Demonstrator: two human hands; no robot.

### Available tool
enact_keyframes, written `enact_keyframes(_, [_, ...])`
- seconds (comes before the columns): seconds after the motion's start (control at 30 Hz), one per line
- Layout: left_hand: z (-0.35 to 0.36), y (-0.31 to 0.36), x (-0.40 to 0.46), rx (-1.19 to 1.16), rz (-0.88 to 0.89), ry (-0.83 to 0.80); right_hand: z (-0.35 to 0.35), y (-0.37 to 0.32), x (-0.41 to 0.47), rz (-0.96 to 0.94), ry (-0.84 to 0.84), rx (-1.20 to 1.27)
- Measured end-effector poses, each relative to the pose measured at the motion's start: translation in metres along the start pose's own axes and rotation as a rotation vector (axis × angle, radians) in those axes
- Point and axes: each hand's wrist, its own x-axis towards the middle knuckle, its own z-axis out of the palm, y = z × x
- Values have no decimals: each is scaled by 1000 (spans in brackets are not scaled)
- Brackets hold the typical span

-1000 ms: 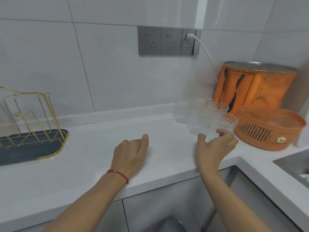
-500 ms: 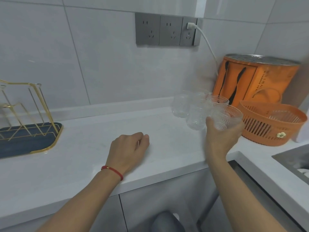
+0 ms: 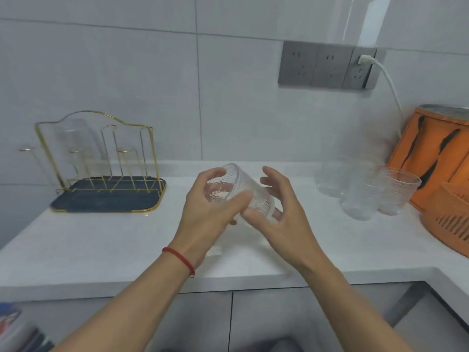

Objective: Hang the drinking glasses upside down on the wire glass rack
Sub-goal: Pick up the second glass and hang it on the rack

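Note:
A clear textured drinking glass (image 3: 234,189) lies tilted on its side above the middle of the counter, its mouth turned to the left. My left hand (image 3: 208,214) grips it around the rim end. My right hand (image 3: 281,212) touches its base end with fingers spread. The gold wire glass rack (image 3: 101,158) stands on a dark blue tray (image 3: 83,201) at the back left, with one clear glass (image 3: 73,138) hung upside down on a rear prong. Three more glasses (image 3: 365,191) stand upright in a cluster at the back right.
An orange container (image 3: 436,151) and an orange slotted basket (image 3: 449,219) sit at the right edge. Grey wall sockets (image 3: 327,67) hold a white plug and cable. The white counter (image 3: 101,245) ends in a front edge over grey cabinet doors.
My right hand lifted one glass from the right cluster and carried it to the counter's middle. My left hand rose from the counter and took hold of it. The view swung left.

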Motion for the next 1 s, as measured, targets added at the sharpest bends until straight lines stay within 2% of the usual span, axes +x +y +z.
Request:
enact_keyframes(0.13, [-55, 8, 5, -200, -79, 20, 45, -8, 20, 241, -239, 361])
enact_keyframes(0.27, [-109, 5, 12, -42, -59, 47, 89, -24, 39, 237, -178, 425])
enact_keyframes(0.37, [-155, -7, 21, 254, -10, 166, 109, -34, 60, 224, -64, 375])
enact_keyframes(0.43, [-185, -22, 27, 718, -6, 260, 116, -47, 77, 228, 7, 428])
enact_keyframes(0.5, [-205, -39, 29, 1190, 5, 280, 121, -63, 99, 202, 54, 455])
enact_keyframes(0.53, [-210, -47, 30, 1281, 18, 265, 124, -73, 111, 177, 79, 433])
enact_keyframes(0.67, [-213, -61, 33, 1350, 112, 170, 143, -112, 162, 27, 166, 169])
enact_keyframes(0.73, [-213, -62, 35, 1360, 104, 164, 155, -127, 187, -46, 166, 42])
enact_keyframes(0.9, [-215, -69, 38, 1359, 56, 104, 193, -147, 242, -100, -3, -211])
enact_keyframes(1.0, [-214, -70, 39, 1364, 38, 79, 207, -154, 264, -108, -72, -267])
